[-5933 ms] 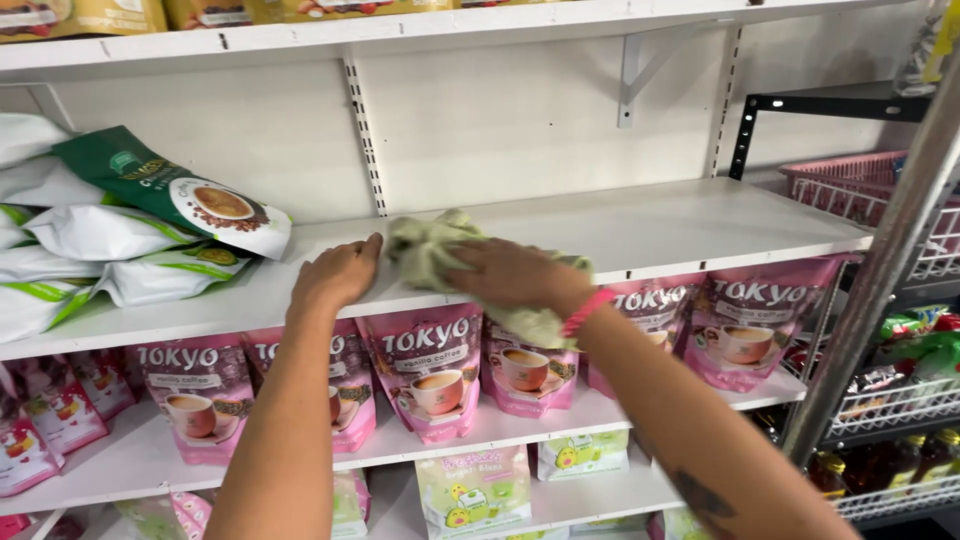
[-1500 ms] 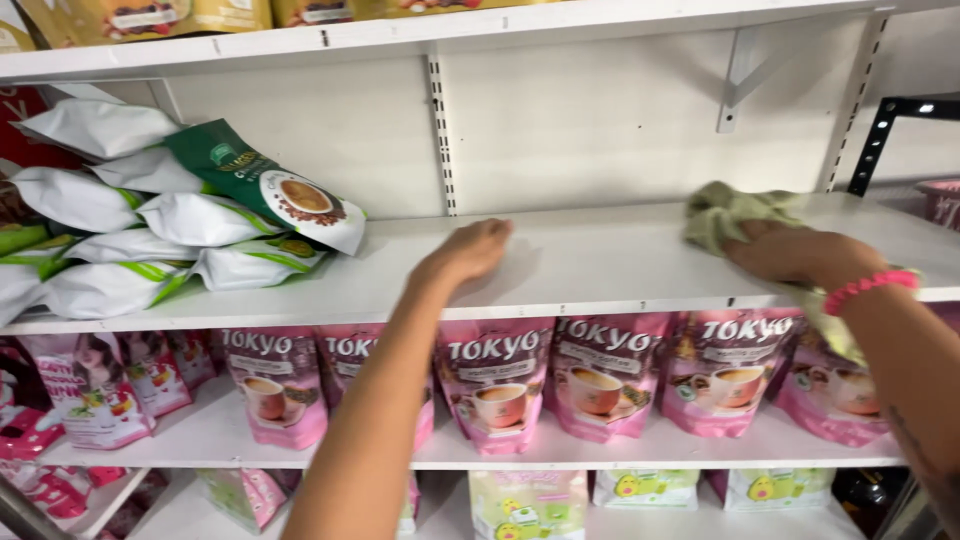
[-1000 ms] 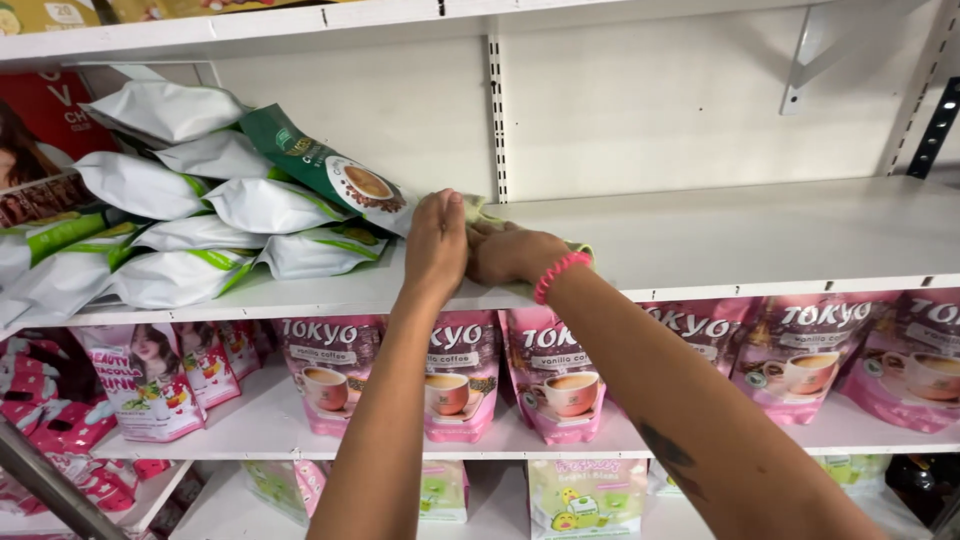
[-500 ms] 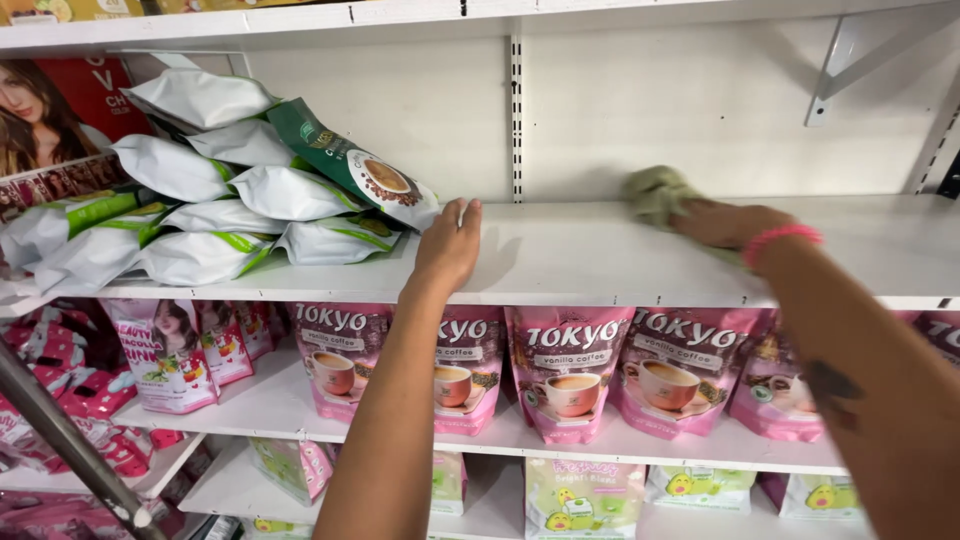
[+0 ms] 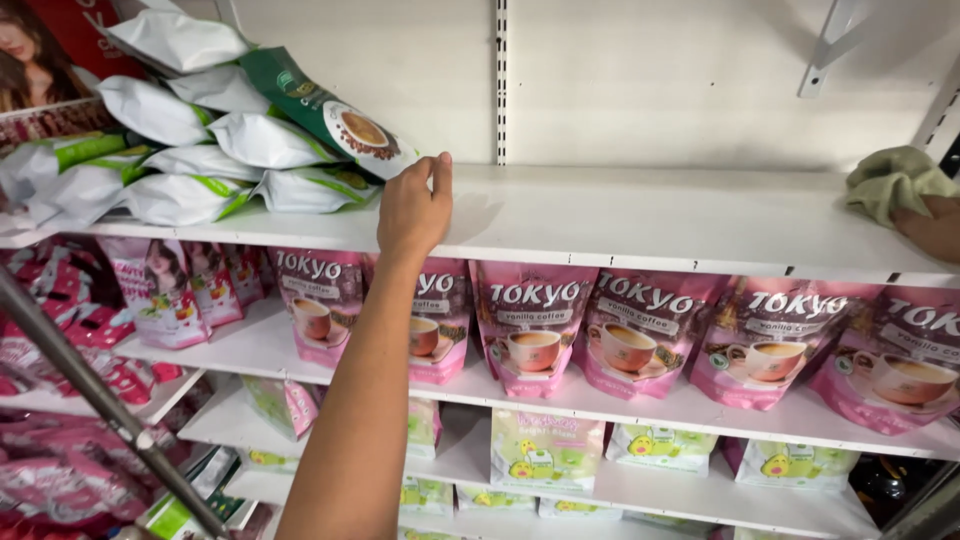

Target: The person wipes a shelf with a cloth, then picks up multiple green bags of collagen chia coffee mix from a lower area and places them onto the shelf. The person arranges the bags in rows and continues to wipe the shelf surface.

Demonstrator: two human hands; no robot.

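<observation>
While the white shelf (image 5: pixel 640 215) fills the middle of the frame from left to right, we rest our left hand (image 5: pixel 412 205) flat on its front edge at centre left, fingers open and gripping nothing. Our right hand (image 5: pixel 932 228) shows only at the far right edge, pressed onto the green cloth (image 5: pixel 890 182) that lies on the shelf there. So little of that hand is in view that we cannot tell whether it clasps the cloth or merely bears down on it.

At upper left a pile of white and green bags (image 5: pixel 215 150) sits on the same shelf, with a dark green pouch (image 5: pixel 325 112) leaning just beside our left fingertips. Below, a row of pink pouches (image 5: pixel 540 330) stands on the next shelf.

We judge the cloth soft, light and limp: it is crumpled into folds and should bunch wherever we pinch it. Gathering it at the thick bunched middle, under the palm, would give the surest hold. On the smooth painted shelf it likely slides easily.
</observation>
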